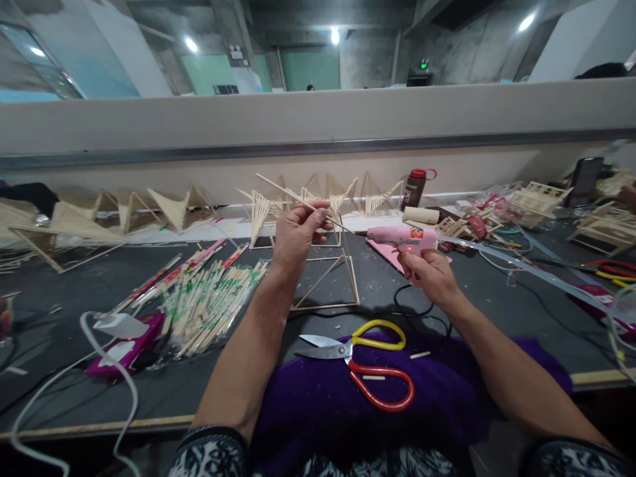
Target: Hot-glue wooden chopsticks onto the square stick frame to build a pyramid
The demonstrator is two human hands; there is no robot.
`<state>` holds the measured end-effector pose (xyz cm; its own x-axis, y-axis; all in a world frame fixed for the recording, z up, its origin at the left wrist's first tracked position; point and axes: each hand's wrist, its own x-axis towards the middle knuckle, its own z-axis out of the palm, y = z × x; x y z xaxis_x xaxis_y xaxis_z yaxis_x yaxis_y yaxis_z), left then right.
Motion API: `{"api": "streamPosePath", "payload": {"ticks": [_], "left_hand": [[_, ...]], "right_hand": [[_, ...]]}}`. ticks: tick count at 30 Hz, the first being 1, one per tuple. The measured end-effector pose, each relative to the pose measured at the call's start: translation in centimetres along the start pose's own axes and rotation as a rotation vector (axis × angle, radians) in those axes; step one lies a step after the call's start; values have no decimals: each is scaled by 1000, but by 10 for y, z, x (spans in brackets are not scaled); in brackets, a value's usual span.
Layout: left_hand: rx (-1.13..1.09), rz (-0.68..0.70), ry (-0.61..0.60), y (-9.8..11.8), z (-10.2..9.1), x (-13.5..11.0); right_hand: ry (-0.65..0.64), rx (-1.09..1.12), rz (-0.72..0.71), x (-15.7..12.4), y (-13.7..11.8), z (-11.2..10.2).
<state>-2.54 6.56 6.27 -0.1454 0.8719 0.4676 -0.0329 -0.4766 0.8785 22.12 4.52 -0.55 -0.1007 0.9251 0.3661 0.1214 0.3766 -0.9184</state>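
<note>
My left hand [298, 232] pinches a thin wooden stick [278, 187] that slants from upper left down to the right. In my right hand [427, 271] is a pink hot glue gun [392, 237], its nozzle close to the stick's lower right end; I cannot tell if they touch. A long clear glue stick [517, 260] runs out of its back. Below my hands, on the table, stands a frame of thin wooden sticks [354, 281], partly hidden by my left arm. Open scissors [348, 351] with one yellow and one red handle lie on purple cloth [308, 397] in front of me.
Packaged wooden sticks [213, 308] lie left of my arm, beside a purple box [129, 348] with a white plug and cable. Several stick models [173, 209] line the back. A dark bottle [413, 191] with a red lid stands behind the glue gun. Stick pieces [539, 199] clutter the right.
</note>
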Motion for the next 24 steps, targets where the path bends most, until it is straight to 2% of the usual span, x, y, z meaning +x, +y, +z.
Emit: {"api": "streamPosePath", "payload": {"ticks": [9, 17, 22, 24], "left_hand": [[8, 10, 4, -1, -1, 1], [17, 14, 26, 1, 0, 2], [21, 42, 67, 5, 2, 3], [27, 38, 74, 6, 1, 3]], "right_hand": [[31, -26, 70, -1, -2, 1], [-4, 18, 44, 1, 2, 1], [5, 56, 129, 5, -2, 4], [10, 73, 107, 8, -4, 5]]}}
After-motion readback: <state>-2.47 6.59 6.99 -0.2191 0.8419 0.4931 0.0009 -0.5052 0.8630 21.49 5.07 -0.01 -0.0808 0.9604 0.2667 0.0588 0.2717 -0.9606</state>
